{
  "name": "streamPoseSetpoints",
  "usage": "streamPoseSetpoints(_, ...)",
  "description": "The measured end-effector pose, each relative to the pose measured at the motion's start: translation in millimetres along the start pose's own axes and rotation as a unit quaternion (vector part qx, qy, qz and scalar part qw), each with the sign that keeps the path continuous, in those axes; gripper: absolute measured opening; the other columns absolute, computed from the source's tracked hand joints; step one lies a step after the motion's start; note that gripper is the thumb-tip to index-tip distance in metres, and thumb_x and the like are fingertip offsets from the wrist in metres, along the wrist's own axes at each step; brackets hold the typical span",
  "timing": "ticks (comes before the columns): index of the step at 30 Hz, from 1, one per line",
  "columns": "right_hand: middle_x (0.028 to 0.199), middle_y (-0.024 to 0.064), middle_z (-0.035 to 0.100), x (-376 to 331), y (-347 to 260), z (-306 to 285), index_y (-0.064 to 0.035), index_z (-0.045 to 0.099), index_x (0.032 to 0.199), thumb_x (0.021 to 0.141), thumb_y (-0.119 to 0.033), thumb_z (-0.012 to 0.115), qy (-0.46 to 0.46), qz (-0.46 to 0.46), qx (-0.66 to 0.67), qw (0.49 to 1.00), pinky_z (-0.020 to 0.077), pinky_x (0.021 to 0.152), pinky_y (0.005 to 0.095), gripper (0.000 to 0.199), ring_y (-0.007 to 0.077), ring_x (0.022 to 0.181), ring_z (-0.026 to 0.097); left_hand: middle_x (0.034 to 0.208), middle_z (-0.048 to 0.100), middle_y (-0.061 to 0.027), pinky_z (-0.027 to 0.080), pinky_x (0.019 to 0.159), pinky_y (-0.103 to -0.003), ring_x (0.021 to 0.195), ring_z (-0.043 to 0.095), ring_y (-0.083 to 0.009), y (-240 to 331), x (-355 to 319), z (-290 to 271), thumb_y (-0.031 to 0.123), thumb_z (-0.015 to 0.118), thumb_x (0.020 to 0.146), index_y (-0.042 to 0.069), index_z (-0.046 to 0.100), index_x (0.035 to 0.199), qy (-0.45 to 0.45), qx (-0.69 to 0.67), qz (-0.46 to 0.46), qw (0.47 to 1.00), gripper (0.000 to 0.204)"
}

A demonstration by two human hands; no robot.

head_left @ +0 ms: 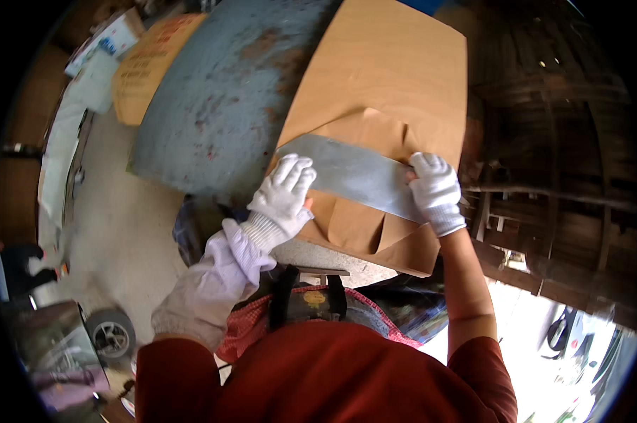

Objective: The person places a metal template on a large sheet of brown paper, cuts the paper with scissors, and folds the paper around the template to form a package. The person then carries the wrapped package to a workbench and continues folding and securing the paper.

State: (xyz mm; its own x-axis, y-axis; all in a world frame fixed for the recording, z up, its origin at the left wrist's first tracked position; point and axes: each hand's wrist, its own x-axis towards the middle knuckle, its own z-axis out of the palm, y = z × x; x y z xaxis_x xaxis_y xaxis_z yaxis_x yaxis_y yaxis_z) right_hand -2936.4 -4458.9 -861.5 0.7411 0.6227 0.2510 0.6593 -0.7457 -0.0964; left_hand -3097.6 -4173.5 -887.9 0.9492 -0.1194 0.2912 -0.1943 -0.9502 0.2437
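A long grey metal strip (354, 173) lies slantwise across a big sheet of brown paper (396, 63), which is creased and folded around it. My left hand (282, 190), in a white knit glove, rests on the strip's left end with fingers stretched out. At the strip's right end is my right hand (435, 190), also gloved, its fingers curled in and the bare thumb tip against the metal. The underside of that grip is hidden. Near me, the paper's front edge has several raised folds.
Left of the paper is a worn grey-blue tabletop (205, 113) with rusty patches. Beyond it stands a yellow-brown printed sack (149, 70). A small wheel (112, 333) is on the floor at lower left. Dark wooden boards (551, 155) line the right side.
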Motion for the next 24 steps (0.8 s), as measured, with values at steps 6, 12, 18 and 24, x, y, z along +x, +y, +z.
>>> streamPoseSetpoints(6,0.138,0.0195,0.055,-16,-48,12,-0.0028,0.062,0.123,0.073,-0.044,0.073,0.046,-0.119,0.112,0.986,0.0292,0.115,0.0543,0.065,0.0362,0.131,0.048,0.143,0.049,-0.0165,0.043,0.107,-0.049,0.136,0.042,-0.0405,-4,-10,6,0.009,0.069,0.072,0.004,0.053,0.13,-0.017,0.022,0.013,1.0,0.06)
streamPoseSetpoints(12,0.139,0.0171,0.054,-26,-40,19,-0.0046,0.062,0.125,0.078,-0.049,0.069,0.052,-0.093,0.122,0.987,0.0264,0.117,0.0528,0.065,0.0348,0.132,0.047,0.15,0.043,-0.0145,0.039,0.109,-0.051,0.143,0.034,-0.0399,1,-4,2,0.014,0.067,0.079,0.01,0.05,0.136,-0.09,0.075,0.016,0.993,0.06)
streamPoseSetpoints(18,0.135,0.0183,0.055,-22,-34,20,-0.0035,0.064,0.121,0.076,-0.047,0.071,0.062,-0.115,0.137,0.982,0.0283,0.116,0.0518,0.064,0.0356,0.127,0.049,0.151,0.042,-0.0142,0.04,0.108,-0.051,0.143,0.033,-0.0404,1,-3,1,0.016,0.067,0.079,0.01,0.048,0.137,-0.089,0.076,0.024,0.993,0.061)
streamPoseSetpoints(24,0.14,0.0183,0.054,-21,-38,18,-0.0028,0.062,0.123,0.076,-0.044,0.074,0.033,-0.113,0.15,0.982,0.0299,0.117,0.0524,0.063,0.0362,0.132,0.047,0.147,0.045,-0.013,0.042,0.106,-0.05,0.14,0.037,-0.039,9,0,-6,0.011,0.069,0.075,0.009,0.051,0.131,-0.11,0.084,0.005,0.99,0.059)
